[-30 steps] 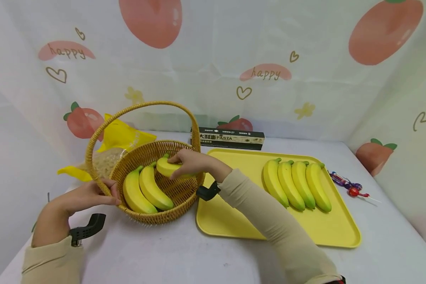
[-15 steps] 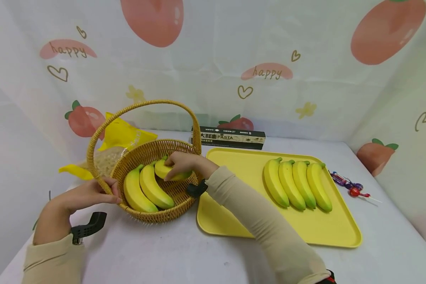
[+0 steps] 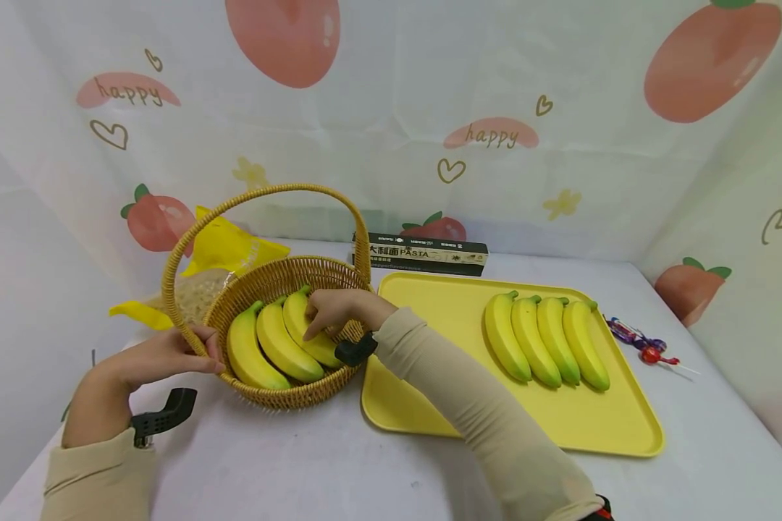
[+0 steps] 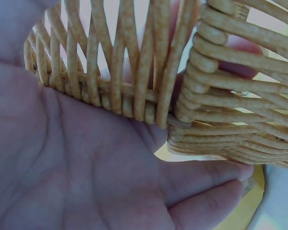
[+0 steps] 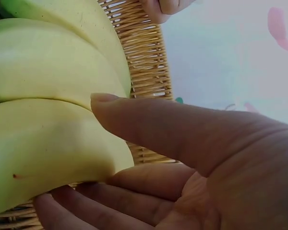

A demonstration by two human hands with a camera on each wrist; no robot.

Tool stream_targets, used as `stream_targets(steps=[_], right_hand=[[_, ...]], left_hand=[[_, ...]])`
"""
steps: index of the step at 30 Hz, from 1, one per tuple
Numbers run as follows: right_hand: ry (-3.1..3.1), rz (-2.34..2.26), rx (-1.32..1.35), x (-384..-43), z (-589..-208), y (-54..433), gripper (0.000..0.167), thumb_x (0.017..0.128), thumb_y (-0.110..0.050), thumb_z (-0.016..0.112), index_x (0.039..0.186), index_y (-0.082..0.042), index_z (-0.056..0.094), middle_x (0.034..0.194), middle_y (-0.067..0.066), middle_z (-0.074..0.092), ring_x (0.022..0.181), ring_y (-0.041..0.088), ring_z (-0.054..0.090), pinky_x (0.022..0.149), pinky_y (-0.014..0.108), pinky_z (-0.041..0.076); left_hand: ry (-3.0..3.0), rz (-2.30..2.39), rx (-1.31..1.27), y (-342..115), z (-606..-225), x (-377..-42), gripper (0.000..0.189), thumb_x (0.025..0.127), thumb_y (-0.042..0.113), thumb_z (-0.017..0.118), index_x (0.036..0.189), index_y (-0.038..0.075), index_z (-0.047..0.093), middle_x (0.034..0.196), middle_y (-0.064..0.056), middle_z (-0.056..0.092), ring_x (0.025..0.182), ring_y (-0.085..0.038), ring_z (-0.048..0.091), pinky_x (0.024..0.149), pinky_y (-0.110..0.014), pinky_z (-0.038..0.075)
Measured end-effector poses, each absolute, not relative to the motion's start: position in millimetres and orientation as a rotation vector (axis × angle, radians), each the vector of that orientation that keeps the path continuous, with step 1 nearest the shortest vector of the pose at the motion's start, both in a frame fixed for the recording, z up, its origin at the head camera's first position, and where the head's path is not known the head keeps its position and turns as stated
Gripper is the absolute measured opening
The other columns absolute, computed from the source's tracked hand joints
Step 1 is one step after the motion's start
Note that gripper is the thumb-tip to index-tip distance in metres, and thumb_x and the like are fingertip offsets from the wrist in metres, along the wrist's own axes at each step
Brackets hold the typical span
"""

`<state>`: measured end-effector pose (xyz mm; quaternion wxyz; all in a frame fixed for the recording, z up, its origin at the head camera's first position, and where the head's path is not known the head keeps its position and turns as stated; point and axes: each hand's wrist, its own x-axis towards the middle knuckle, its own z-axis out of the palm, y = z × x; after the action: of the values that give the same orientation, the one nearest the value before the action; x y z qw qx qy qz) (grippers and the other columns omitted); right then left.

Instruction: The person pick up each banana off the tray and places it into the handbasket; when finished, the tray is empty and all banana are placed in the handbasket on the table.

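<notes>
A wicker basket [image 3: 300,397] with a tall arched handle holds three bananas lying side by side. My left hand [image 3: 169,357] grips its left rim by the foot of the handle; in the left wrist view, the woven wall [image 4: 110,62] sits between the thumb and fingers. My right hand [image 3: 342,310] is inside the basket on the rightmost banana [image 3: 295,312]. Seen from the right wrist, the thumb lies along one side of that banana [image 5: 48,148] and the fingers reach along the other. The left banana [image 3: 250,351] and middle banana [image 3: 283,346] rest against each other.
A yellow tray [image 3: 430,412] on the right bears several bananas [image 3: 544,340] in a row. Behind stand a pasta box [image 3: 423,255] and a yellow-ended bag [image 3: 234,246]. Wrapped candies [image 3: 625,333] and a red lollipop [image 3: 652,354] lie right of the tray.
My right hand has moved slightly down and turned the third banana from crosswise to lengthwise, beside the other two. My left hand has kept its grip on the basket.
</notes>
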<state>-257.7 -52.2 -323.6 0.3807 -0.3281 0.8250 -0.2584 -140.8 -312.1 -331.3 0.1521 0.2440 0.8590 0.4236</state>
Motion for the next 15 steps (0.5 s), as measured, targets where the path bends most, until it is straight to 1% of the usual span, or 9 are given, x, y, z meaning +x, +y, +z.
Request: stream_targets(steps=[4,6,7,8,9,10,11,12,15], right_hand=[[2.086,-0.678,-0.820,-257,-323,-52,0.038,0.090,-0.014,0.061,0.065,-0.012,0.033,0.063,-0.002,0.026,0.056,0.008,0.031,0.056,0.020,0.037],[2.101,-0.675,-0.815,-257,-321,-51,0.024,0.090,-0.016,0.062,0.072,-0.007,0.048,0.070,0.000,0.041,0.063,0.007,0.040,0.058,0.019,0.042],[2.112,-0.677,-0.816,-256,-319,-49,0.016,0.090,-0.017,0.062,0.082,-0.004,0.056,0.079,0.002,0.051,0.069,0.007,0.045,0.061,0.018,0.045],[2.125,-0.679,-0.818,-255,-317,-48,0.017,0.090,-0.018,0.062,0.095,-0.002,0.062,0.093,0.005,0.059,0.078,0.008,0.051,0.065,0.019,0.048],[2.135,-0.682,-0.831,-254,-314,-47,0.028,0.090,-0.019,0.062,0.110,0.000,0.062,0.110,0.008,0.060,0.089,0.009,0.055,0.069,0.020,0.051],[2.143,-0.697,-0.839,-253,-311,-45,0.039,0.090,-0.020,0.062,0.123,0.000,0.057,0.127,0.011,0.056,0.101,0.011,0.057,0.075,0.022,0.052],[2.153,-0.711,-0.855,-252,-308,-43,0.047,0.090,-0.020,0.062,0.131,0.000,0.051,0.139,0.012,0.048,0.111,0.015,0.056,0.079,0.025,0.053],[2.159,-0.726,-0.871,-251,-304,-41,0.052,0.090,-0.021,0.061,0.135,-0.001,0.046,0.145,0.013,0.041,0.118,0.017,0.054,0.083,0.027,0.052],[2.183,-0.750,-0.957,-247,-295,-32,0.054,0.092,-0.023,0.059,0.137,0.000,0.043,0.146,0.013,0.040,0.126,0.022,0.049,0.095,0.031,0.047]], left_hand=[[2.463,1.222,0.705,-312,-331,-141,0.008,0.087,0.007,0.062,0.079,0.007,0.059,0.074,-0.007,0.060,0.072,-0.013,0.054,0.066,-0.023,0.044],[2.457,1.225,0.707,-312,-332,-140,0.008,0.087,0.007,0.061,0.080,0.006,0.059,0.074,-0.005,0.059,0.072,-0.013,0.053,0.066,-0.023,0.044],[2.455,1.227,0.707,-312,-332,-140,0.008,0.087,0.007,0.061,0.080,0.006,0.059,0.073,-0.004,0.059,0.072,-0.013,0.053,0.065,-0.023,0.043],[2.454,1.227,0.705,-312,-332,-140,0.008,0.087,0.007,0.061,0.080,0.006,0.059,0.073,-0.003,0.059,0.072,-0.013,0.053,0.065,-0.023,0.043],[2.453,1.228,0.704,-313,-333,-140,0.008,0.087,0.007,0.061,0.080,0.006,0.059,0.073,-0.002,0.058,0.072,-0.013,0.053,0.065,-0.024,0.043],[2.450,1.230,0.704,-313,-333,-140,0.008,0.087,0.006,0.061,0.080,0.006,0.058,0.073,0.000,0.058,0.072,-0.013,0.053,0.065,-0.024,0.043],[2.449,1.231,0.703,-313,-333,-140,0.008,0.087,0.006,0.061,0.080,0.006,0.058,0.073,0.002,0.058,0.072,-0.013,0.052,0.064,-0.024,0.042],[2.450,1.232,0.705,-313,-333,-141,0.008,0.087,0.006,0.061,0.079,0.006,0.058,0.073,0.002,0.058,0.071,-0.013,0.052,0.064,-0.024,0.042],[2.447,1.234,0.710,-313,-332,-141,0.009,0.087,0.007,0.061,0.079,0.005,0.058,0.073,0.003,0.058,0.071,-0.012,0.052,0.063,-0.025,0.041]])
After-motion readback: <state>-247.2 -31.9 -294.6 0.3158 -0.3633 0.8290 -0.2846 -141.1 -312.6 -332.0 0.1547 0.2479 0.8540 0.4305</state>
